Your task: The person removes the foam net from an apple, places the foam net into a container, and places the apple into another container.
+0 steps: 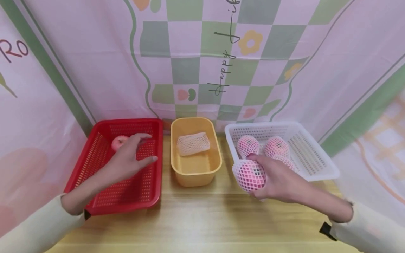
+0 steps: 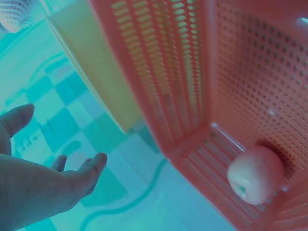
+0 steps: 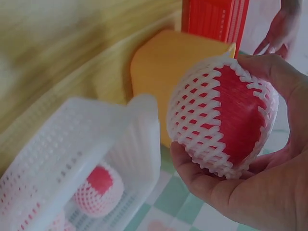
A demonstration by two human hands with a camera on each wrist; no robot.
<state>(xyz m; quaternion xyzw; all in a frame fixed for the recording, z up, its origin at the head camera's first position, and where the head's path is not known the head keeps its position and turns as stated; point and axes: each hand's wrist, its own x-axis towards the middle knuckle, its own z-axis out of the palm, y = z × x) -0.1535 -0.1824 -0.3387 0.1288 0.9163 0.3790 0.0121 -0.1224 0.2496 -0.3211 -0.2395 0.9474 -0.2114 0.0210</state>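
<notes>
My right hand grips an apple wrapped in a white foam net, held above the near left edge of the white basket. The net leaves a patch of red skin bare in the right wrist view. Several more netted apples lie in that basket, partly hidden behind the hand. Over the red basket hovers my left hand, its thumb and fingers apart and nothing between them. One bare apple sits inside the red basket, partly covered by the left hand in the head view.
Between the two baskets stands a yellow bin with an empty foam net in it. All three containers stand on a wooden table. Behind them hangs a checked cloth.
</notes>
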